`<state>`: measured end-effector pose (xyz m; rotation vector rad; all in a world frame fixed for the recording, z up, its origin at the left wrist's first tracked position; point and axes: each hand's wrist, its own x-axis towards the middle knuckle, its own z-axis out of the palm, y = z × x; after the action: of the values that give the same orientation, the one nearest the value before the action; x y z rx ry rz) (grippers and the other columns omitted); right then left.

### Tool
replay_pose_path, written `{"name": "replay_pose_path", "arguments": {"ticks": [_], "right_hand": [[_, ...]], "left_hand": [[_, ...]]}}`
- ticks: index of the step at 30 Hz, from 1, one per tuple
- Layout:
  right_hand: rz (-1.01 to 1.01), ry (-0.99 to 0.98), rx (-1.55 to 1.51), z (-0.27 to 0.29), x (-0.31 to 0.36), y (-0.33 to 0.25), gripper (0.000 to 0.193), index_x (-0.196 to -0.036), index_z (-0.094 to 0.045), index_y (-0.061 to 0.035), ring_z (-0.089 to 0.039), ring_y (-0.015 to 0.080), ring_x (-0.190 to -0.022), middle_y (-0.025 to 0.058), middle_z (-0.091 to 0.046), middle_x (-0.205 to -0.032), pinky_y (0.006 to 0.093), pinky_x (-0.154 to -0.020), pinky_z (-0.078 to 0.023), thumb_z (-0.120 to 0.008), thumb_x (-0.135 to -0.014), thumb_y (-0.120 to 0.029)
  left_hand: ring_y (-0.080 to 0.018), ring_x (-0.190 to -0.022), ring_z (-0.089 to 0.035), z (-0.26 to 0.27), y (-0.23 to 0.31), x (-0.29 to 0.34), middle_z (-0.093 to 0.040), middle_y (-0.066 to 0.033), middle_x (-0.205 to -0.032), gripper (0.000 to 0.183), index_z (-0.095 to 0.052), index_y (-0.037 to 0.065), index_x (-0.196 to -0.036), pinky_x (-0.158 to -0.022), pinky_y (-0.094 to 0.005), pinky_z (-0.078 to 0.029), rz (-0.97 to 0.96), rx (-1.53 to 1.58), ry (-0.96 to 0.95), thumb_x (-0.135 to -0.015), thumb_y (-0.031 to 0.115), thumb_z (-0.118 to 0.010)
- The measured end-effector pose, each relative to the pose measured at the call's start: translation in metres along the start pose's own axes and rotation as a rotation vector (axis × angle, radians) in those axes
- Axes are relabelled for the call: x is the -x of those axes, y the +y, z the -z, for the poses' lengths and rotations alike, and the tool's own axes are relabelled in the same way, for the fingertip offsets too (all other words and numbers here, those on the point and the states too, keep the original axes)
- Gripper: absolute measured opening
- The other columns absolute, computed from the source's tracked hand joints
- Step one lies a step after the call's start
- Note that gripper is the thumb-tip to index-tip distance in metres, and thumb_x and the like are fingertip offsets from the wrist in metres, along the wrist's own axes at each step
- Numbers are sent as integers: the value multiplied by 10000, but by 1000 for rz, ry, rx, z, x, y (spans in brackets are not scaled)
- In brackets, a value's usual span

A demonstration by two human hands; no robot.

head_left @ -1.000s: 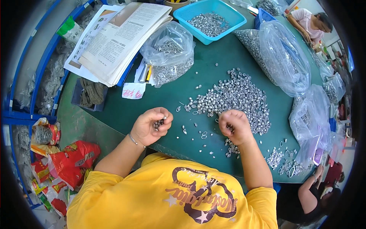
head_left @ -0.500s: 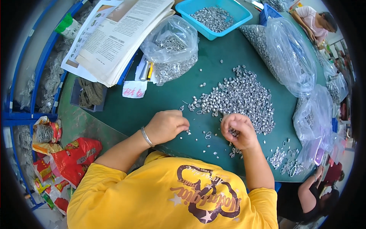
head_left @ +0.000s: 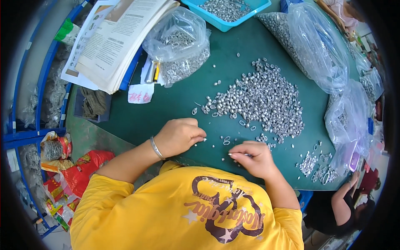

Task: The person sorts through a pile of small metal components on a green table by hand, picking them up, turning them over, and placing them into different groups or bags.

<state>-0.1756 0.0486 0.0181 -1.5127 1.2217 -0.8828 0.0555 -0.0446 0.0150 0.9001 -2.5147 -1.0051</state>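
Observation:
A broad heap of small silver oval metal pieces [head_left: 266, 100] lies on the green tabletop [head_left: 175, 102], beyond my hands. My left hand [head_left: 180, 135], with a silver bangle on its wrist, is closed in a pinch near the table's front edge. A tiny silvery metal piece [head_left: 204, 139] shows at its fingertips. My right hand [head_left: 254, 159] is closed too, in front of the heap. Thumb and forefinger pinch a tiny pale metal piece [head_left: 230, 154], and more silver shows under the curled fingers. Between the hands lies a loose oval ring [head_left: 226, 141] among scattered bits.
A clear bag of metal rings [head_left: 183, 62] stands beside stacked papers [head_left: 110, 46] at the far left. A blue basket [head_left: 227, 23] holds more pieces. Large plastic bags [head_left: 318, 50] line the right side, near a smaller pile [head_left: 307, 163]. Other people sit at the right.
My right hand has come away from the heap's near edge, toward me and slightly left, and now pinches a tiny piece. The left hand stays nearly in place. The whole view has shifted a little.

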Motion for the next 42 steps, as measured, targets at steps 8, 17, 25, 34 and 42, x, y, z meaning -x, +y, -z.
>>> {"name": "replay_pose_path", "arguments": {"ticks": [8,17,25,34,42], "right_hand": [[-457,32,-695,21,-25,-8,155,-762,-614,50,-452,96,-462,57,-547,-599,221,-401,-338,-571,-811,-91],[353,92,760,-19,-93,-7,80,-783,-622,-73,-575,251,-575,76,-523,-605,334,-493,-469,-588,-712,-86],[374,125,657,-10,-96,-4,41,-752,-614,-77,-573,253,-556,71,-547,-630,341,-478,-465,-605,-719,-100],[421,80,678,-16,-106,-3,109,-803,-616,-71,-559,245,-535,79,-561,-644,338,-455,-452,-618,-697,-96],[45,-53,38,-4,-104,-15,91,-805,-620,0,-555,144,-570,79,-588,-668,264,-527,-441,-590,-785,-84]], "left_hand": [[-71,-473,-380,21,-17,-1,-466,-41,-650,130,-487,44,-731,-384,-169,-297,530,1854,199,-818,120,-429],[-215,-587,-554,12,-11,-27,-559,-98,-647,113,-663,49,-793,-548,-278,-443,121,29,388,-685,81,-680],[-186,-557,-533,8,-19,-27,-547,-75,-627,88,-659,36,-775,-518,-268,-427,145,50,447,-691,60,-674],[-191,-550,-545,31,-19,-27,-559,-87,-637,73,-645,27,-757,-513,-266,-430,265,135,547,-704,69,-672],[-239,-599,-560,13,-22,-26,-571,-98,-663,139,-659,35,-759,-544,-308,-446,224,-14,386,-666,129,-699]]}}
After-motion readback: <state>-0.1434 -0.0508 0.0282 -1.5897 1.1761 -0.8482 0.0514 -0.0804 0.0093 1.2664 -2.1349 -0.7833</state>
